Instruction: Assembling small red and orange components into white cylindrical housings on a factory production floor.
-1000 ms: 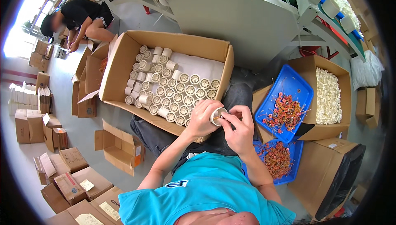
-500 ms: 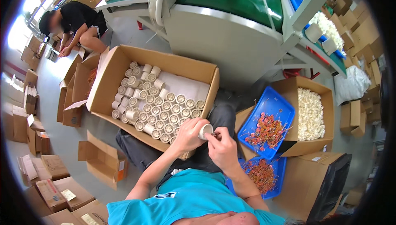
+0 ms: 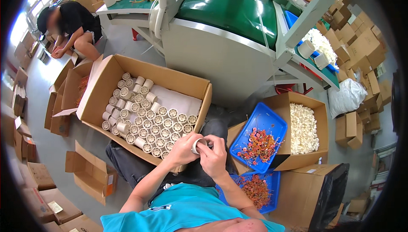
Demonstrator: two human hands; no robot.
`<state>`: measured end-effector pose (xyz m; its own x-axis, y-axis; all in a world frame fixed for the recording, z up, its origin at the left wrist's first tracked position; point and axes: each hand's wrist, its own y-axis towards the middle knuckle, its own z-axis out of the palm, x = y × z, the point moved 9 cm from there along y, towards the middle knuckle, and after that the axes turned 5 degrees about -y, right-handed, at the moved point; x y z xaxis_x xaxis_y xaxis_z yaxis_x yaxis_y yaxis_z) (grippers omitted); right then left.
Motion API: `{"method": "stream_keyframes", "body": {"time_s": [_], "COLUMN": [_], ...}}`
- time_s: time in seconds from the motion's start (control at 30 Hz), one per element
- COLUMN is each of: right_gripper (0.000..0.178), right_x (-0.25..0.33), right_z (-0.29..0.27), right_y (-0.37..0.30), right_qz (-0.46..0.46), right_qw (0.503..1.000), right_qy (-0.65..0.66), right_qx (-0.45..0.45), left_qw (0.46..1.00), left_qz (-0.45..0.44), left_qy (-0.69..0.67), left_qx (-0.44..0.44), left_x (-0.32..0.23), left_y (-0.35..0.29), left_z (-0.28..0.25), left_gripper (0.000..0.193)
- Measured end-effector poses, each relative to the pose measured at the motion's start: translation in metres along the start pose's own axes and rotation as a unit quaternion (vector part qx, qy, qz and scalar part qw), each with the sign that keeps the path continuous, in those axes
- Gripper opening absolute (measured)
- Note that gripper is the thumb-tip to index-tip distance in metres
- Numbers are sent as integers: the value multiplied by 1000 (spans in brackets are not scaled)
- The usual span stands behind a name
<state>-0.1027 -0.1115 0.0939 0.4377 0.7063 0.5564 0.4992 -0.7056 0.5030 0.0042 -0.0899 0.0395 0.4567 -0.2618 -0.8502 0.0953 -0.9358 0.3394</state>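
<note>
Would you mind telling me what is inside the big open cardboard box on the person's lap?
The cardboard box holds rows of white cylindrical spools standing on end over a white liner sheet. The sheet hides whatever lies beneath; the left hand covers the near corner.

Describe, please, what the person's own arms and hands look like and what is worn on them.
Both forearms are bare from the elbow down, entering from the lower edge. The left hand and right hand wear no gloves, and no rings, watch or bracelets show. The only sleeves are the short ones of a turquoise T-shirt with a small white mark near its left sleeve. No tape or cables appear on either arm.
</note>
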Motion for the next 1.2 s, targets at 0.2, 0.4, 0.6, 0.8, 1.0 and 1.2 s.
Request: {"method": "stream_keyframes", "body": {"time_s": [0.2,0.4,0.6,0.8,1.0,1.2], "right_gripper": [22,19,18,18,19,20], "right_x": [-23,-30,-27,-31,-35,-29], "right_z": [7,15,17,20,22,22], "right_y": [4,2,-5,-6,-10,-12], "right_qz": [70,89,90,104,137,140], "right_qw": [990,973,977,971,960,968], "right_qy": [111,191,182,200,236,203], "right_qx": [45,94,72,76,69,54], "left_qw": [999,999,999,998,998,999], "left_qz": [-3,7,8,9,13,44], "left_qy": [-35,-33,36,59,50,20], "left_qx": [-12,-3,11,11,20,7], "left_x": [-1,-3,-10,-7,-11,-10], "left_y": [1,-3,0,1,1,1], "left_z": [0,0,-4,-4,-4,-5], "left_gripper": [48,49,47,47,45,44]}}
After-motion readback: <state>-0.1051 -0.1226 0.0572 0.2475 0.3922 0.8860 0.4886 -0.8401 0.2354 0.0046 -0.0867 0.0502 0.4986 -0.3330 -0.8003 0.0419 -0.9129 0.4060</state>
